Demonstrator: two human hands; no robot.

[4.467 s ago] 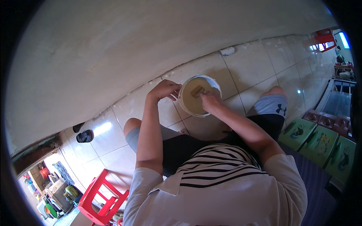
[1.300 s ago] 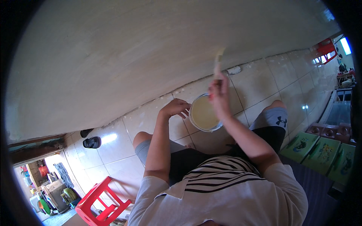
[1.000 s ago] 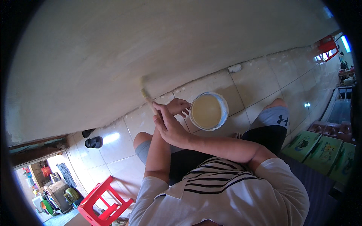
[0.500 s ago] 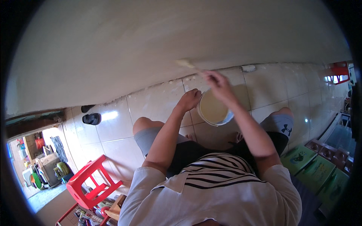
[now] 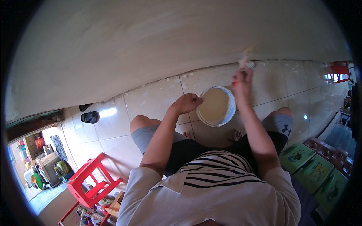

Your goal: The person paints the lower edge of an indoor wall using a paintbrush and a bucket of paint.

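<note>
Pinched on the left edge of a round white bucket (image 5: 231, 107), my left hand (image 5: 185, 104) is closed. Cream-coloured paint (image 5: 213, 105) fills much of the bucket, which is between my knees. Beyond its right side, my right hand (image 5: 242, 83) grips a paintbrush (image 5: 244, 61) with a bit of red showing at the fingers. Motion smears the brush; its pale bristles are at the low part of the wall (image 5: 169, 41), just above the floor line. Whether they touch the wall I cannot tell.
A small white object (image 5: 250, 64) lies at the wall's foot. Black sandals (image 5: 90, 117) are on the tiled floor (image 5: 154, 94) to the left. A red plastic stool (image 5: 94, 180) stands near left, above a red crate (image 5: 69, 215). Green patterned boxes (image 5: 315, 170) are at the right.
My right hand has swept the paintbrush rightward along the wall, uncovering the bucket's right side. My left hand stays at the bucket's left edge.
</note>
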